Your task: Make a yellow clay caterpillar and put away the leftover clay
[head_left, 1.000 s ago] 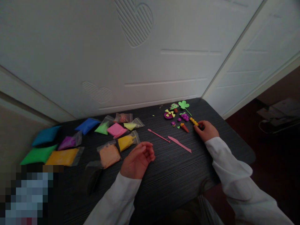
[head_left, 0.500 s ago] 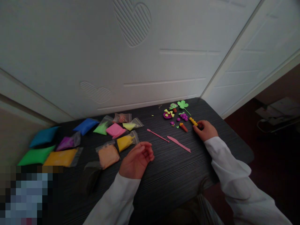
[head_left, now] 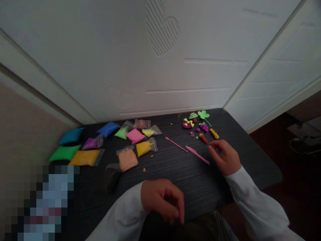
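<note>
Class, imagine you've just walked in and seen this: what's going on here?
A person has both hands at a dark wood-grain table. Their right hand is beside a pink plastic modelling knife and a small clay carrot, apparently holding nothing. Their left hand rests curled at the near edge. Bags of coloured clay lie in a group further left.

Dark wood-grain table (head_left: 175, 174). Landmark: pink plastic knife (head_left: 194, 153), lying flat. To its left, a pink modelling stick (head_left: 176, 144), then clay packets (head_left: 127, 160) in loose rows. Beyond it, small clay shapes (head_left: 203, 127), possibly fruit; view dim.
</note>
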A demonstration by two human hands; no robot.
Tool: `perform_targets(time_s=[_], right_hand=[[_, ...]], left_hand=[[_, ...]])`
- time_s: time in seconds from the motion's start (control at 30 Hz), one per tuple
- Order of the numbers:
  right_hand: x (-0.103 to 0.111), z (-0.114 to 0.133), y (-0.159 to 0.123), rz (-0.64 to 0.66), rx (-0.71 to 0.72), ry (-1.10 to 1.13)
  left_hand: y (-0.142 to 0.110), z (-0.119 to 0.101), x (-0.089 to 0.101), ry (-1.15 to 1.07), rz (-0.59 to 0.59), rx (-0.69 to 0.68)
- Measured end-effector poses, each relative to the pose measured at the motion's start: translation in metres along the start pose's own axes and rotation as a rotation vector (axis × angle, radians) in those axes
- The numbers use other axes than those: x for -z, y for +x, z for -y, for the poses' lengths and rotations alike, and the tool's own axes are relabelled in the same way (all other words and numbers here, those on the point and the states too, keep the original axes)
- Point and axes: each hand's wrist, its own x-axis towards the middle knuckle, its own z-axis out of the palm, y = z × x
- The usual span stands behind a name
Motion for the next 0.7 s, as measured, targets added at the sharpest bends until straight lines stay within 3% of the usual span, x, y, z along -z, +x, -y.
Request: perform_targets(time_s=[0.07,0.17,0.23,0.37,0.43,0.57,0.7], right_hand=[[-0.001,0.027,-0.012,0.230,0.203,0.066],[-0.010,0.055,-0.025,0.449,0.351,0.133],[-0.018,0.065,-0.027,0.538,0.379,0.160],[-0.038,0.077,-0.014,0.635,0.372,0.206],[-0.048,0.084,0.000,0.645,0.364,0.225],[-0.071,0.097,0.026,0.584,0.346,0.231],[-0.087,0.103,0.032,0.531,0.302,0.250]], left_hand=[[-0.005,-0.002,-0.008,0.134,0.103,0.081],[-0.024,-0.002,-0.014,0.288,-0.049,0.067],[-0.041,-0.001,-0.014,0.398,-0.287,0.053],[-0.070,0.003,-0.007,0.765,-1.060,0.075],[-0.072,0.007,-0.001,0.951,-1.273,0.099],[-0.060,0.017,0.008,1.096,-1.327,0.178],[-0.055,0.014,0.016,1.159,-1.359,0.179]])
